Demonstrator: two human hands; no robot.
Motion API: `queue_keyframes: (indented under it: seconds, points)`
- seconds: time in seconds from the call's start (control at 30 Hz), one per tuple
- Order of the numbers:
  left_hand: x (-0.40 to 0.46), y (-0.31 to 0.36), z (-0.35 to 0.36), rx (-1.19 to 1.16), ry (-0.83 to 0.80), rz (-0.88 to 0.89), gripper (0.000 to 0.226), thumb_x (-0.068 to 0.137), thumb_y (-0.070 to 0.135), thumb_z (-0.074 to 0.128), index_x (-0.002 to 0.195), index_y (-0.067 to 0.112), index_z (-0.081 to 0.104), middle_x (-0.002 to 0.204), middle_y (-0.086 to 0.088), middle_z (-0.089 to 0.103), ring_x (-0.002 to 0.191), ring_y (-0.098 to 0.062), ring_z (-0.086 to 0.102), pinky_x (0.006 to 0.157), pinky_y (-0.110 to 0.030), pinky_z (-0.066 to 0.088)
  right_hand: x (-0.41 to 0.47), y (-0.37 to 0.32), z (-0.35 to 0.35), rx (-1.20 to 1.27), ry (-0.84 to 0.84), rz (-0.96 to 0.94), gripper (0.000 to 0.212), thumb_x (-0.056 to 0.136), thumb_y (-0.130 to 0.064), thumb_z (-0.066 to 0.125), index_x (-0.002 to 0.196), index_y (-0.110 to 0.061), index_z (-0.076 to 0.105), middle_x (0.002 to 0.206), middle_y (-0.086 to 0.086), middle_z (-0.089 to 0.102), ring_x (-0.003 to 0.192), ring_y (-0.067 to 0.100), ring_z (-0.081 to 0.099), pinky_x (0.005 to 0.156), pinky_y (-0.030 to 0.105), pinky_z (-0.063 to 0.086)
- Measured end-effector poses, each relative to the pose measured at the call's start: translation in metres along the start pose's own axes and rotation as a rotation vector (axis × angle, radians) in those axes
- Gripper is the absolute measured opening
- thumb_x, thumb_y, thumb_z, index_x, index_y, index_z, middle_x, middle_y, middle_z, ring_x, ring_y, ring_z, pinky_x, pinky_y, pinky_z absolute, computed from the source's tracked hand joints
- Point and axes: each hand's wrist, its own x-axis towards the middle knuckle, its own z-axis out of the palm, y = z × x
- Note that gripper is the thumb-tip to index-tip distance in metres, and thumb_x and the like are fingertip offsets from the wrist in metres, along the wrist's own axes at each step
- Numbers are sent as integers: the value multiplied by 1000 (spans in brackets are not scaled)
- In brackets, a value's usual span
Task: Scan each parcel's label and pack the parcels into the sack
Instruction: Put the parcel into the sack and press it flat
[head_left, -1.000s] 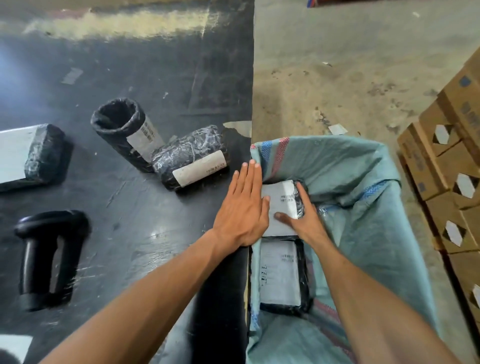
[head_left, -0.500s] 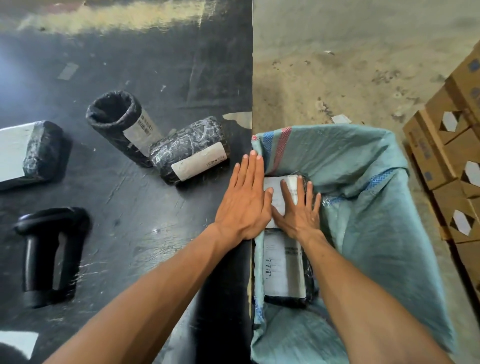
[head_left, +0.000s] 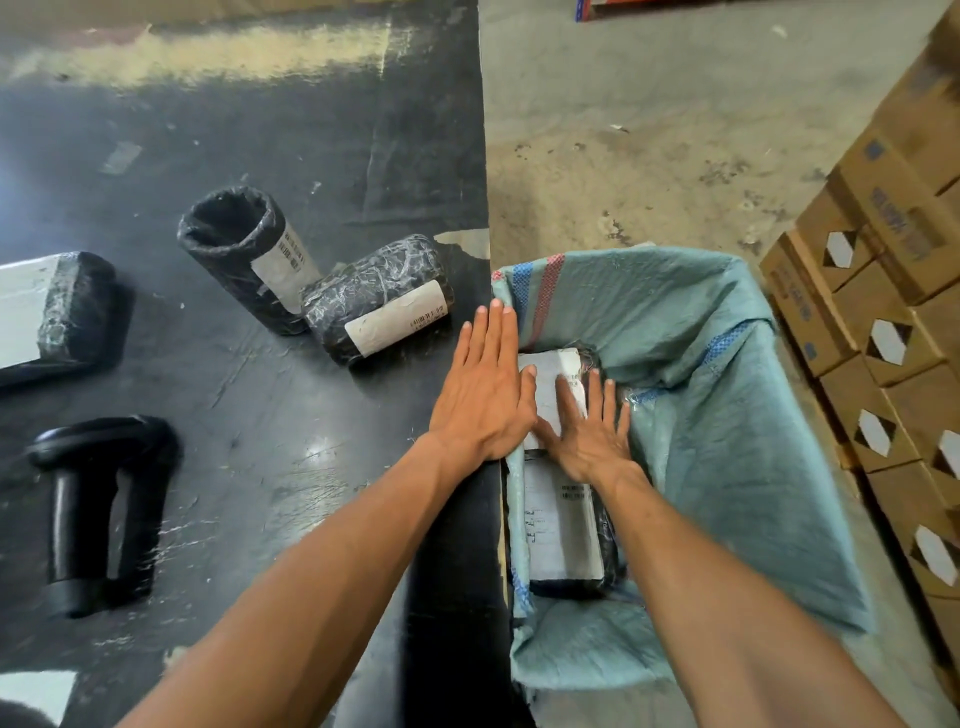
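Head view: your right hand (head_left: 584, 434), curled around the upper parcel (head_left: 550, 387) a second ago, is now lying spread flat on it inside the sack (head_left: 727, 415), so keep pressing evenly while your flat left hand (head_left: 485, 387) is steadying the rim at the black table (head_left: 260, 156) edge, concrete floor (head_left: 649, 130) beyond.

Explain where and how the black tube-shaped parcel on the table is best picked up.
Take the tube parcel around its round middle, with the grip coming from above and its open left side. It stands tilted, and the wrapped parcel sits against its lower right, blocking that side. Its curved body suits a wrapping hand.
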Motion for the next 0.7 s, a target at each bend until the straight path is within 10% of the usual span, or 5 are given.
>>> queue_keyframes:
  seconds: [0.37,0.53,0.7]
  points:
    - [-8,5,-13,-119,-17,-25,71,105,35,31,160,1,1,169,-18,-2,156,-28,-5,127,-39,-6,-80,7,-39,129,104,135,81,104,-72,27,170,-35,-3,177,11,-17,163,27,-20,130,51,-11]
    - [-21,5,-46,-260,-33,3,60,97,44,49,143,7,41,147,-14,46,136,-34,41,106,-46,38,-116,-20,-82,162,262,135,82,105,-69,33,170,-23,13,176,15,9,164,29,3,130,45,5]
    - [-28,-13,-112,-269,118,127,48,95,48,50,116,7,61,115,-13,64,107,-33,61,86,-42,50,-143,-69,-124,176,445,117,81,104,-69,35,167,-19,25,168,16,32,156,34,27,124,48,25]
